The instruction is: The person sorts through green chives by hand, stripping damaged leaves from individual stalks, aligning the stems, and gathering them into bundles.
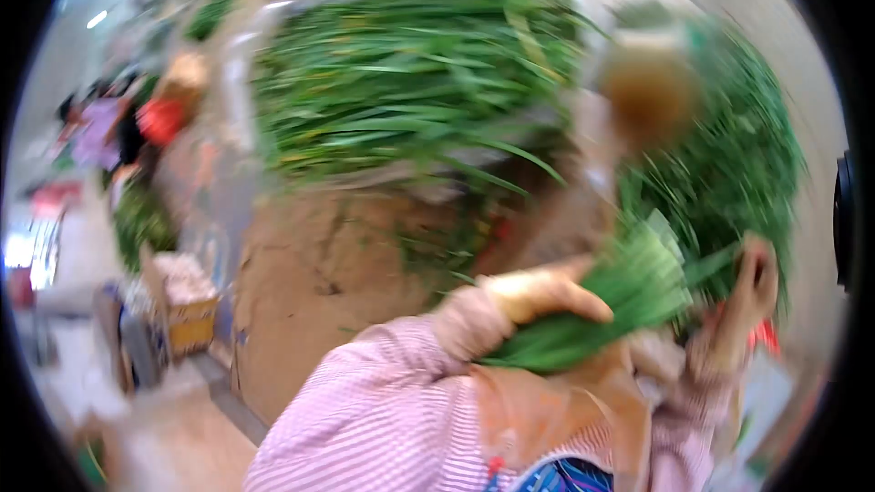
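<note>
My left hand [551, 296] is wrapped round a thick bunch of garlic chives [638, 282], held in front of my body with its pale cut ends up and to the right. On the right, my right hand [756, 278] is closed in a pinch on a green chive leaf [713, 262] that stretches from the bunch's side. Motion blurs both hands a little. Beyond my left hand, a large pile of chives [410, 82] lies on clear plastic. Behind my right hand is another heap of loose greens [729, 146].
A brown cardboard sheet [310, 282] with leaf scraps lies left of my arm. A blurred brown round object [649, 82] stands between the piles. Farther left are a yellow box [191, 323] with pale contents, a red bag [162, 120] and a person in purple [96, 132].
</note>
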`<action>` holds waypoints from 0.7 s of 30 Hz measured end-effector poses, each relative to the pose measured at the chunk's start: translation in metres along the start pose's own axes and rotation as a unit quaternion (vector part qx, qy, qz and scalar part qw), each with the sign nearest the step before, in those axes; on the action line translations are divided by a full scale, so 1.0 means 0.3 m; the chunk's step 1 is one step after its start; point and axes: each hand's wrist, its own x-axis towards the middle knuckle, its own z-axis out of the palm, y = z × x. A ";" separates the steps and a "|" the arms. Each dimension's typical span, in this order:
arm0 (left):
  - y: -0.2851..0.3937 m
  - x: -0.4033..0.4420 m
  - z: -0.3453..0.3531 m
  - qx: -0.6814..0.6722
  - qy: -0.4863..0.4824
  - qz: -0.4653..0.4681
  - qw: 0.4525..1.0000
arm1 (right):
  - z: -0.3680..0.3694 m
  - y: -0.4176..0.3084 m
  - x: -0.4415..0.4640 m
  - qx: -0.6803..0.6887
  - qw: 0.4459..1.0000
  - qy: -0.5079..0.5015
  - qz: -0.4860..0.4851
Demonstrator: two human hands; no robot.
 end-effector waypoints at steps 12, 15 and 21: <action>0.012 -0.033 -0.017 -0.051 0.099 0.013 0.994 | 0.148 -0.082 -0.304 0.588 0.689 -0.282 0.317; 0.028 -0.035 0.028 -0.036 0.101 0.006 0.994 | 0.200 -0.204 -0.253 0.573 0.724 -0.252 0.288; 0.024 -0.062 0.015 -0.083 0.116 0.001 0.990 | 0.206 -0.237 -0.147 0.167 0.950 -0.250 -0.083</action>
